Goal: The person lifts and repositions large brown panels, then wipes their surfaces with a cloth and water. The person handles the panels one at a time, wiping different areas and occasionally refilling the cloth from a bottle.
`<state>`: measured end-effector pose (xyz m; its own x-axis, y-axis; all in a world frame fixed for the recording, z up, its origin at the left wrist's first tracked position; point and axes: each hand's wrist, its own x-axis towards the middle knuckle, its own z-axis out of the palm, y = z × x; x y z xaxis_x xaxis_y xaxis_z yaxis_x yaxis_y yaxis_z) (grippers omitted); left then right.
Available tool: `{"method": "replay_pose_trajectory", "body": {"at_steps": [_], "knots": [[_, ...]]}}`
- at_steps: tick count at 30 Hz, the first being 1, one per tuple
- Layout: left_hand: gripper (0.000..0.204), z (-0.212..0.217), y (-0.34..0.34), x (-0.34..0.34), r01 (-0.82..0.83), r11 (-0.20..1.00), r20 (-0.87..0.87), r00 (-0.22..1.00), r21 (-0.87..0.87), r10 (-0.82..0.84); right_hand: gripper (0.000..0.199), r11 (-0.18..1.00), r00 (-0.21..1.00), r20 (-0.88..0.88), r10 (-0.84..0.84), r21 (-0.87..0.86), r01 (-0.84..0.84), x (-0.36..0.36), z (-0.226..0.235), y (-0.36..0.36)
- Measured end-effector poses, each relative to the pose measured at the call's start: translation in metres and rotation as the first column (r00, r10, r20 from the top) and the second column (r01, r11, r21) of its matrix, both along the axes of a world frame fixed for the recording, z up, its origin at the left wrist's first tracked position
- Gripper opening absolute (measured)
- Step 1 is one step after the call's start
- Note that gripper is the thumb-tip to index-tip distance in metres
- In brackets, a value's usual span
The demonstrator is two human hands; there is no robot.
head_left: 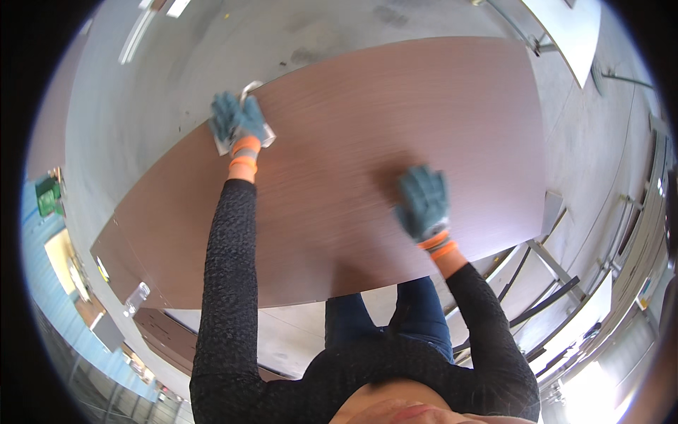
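Observation:
A large brown panel (339,148) with a fine grain lies flat in front of me. My left hand (238,121), in a grey-green glove with an orange cuff, holds a white cloth (268,136) against its far left edge. Parts of the cloth stick out around the glove; the rest is hidden beneath it. My right hand (425,199), gloved alike, is over the right half of the panel, fingers stretched out and nothing visible in it. A dark shadow falls beside it, and whether the palm touches the surface cannot be made out.
At the upper right stands a white board (568,32) on a metal frame. Metal bars (554,265) and stacked boards lie to my right. A clear plastic object (136,299) sits by the panel's left corner. More brown panels (166,336) are stacked lower left.

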<state>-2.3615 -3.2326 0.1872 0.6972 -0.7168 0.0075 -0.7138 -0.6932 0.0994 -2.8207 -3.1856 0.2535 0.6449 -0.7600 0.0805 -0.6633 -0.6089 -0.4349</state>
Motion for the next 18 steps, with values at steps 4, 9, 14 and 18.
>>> {"method": "replay_pose_trajectory", "body": {"at_steps": [4, 9, 14, 18], "knots": [[0.08, -0.003, -0.022, -0.019, -0.239, 0.971, 0.033, 0.971, 0.027, 0.238, 0.078, 0.856, 0.813, -0.303, -0.497, -0.326, 0.402, -0.164, -0.009, -0.074], [0.078, 0.004, -0.145, -0.183, 0.011, 1.0, -0.077, 0.997, 0.005, -0.011, 0.079, 0.814, 0.784, -0.225, -0.579, -0.214, 0.54, -0.199, -0.023, -0.083], [0.077, 0.007, -0.269, -0.372, 0.399, 0.908, -0.074, 0.909, -0.125, -0.41, 0.077, 0.809, 0.785, -0.195, -0.588, -0.138, 0.572, -0.198, -0.015, -0.089], [0.074, -0.009, -0.339, -0.481, 0.528, 0.792, -0.08, 0.815, -0.306, -0.574, 0.075, 0.785, 0.755, -0.219, -0.618, -0.112, 0.61, -0.206, -0.016, -0.089]]}}
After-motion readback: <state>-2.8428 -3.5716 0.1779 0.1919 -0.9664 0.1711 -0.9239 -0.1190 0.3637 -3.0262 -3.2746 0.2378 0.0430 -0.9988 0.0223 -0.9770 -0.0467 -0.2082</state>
